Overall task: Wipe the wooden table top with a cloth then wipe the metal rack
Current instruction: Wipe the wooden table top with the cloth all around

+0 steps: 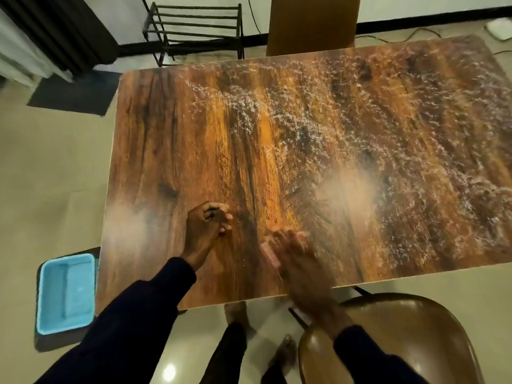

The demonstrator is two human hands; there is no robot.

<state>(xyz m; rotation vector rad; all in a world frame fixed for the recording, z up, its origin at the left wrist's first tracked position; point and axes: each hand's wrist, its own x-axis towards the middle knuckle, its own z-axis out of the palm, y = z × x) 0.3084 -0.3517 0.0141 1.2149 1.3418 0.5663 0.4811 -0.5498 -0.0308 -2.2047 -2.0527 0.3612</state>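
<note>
The wooden table top [171, 139] fills the middle of the view, and white specks are scattered over its centre and right side. My left hand [207, 225] is over the near left part of the table with its fingers curled in; I see nothing in it. To its right, near the front edge, my right hand [291, 250] is blurred by motion, its fingers stretched out flat just above or on the wood. No cloth shows in either hand. The black metal rack [194, 26] stands on the floor beyond the table's far left corner.
A light blue plastic basin [66, 292] sits on the floor left of the table. A brown chair [401, 328] stands at the near right and another brown chair back [313, 23] at the far side. A dark mat [74, 92] lies at far left.
</note>
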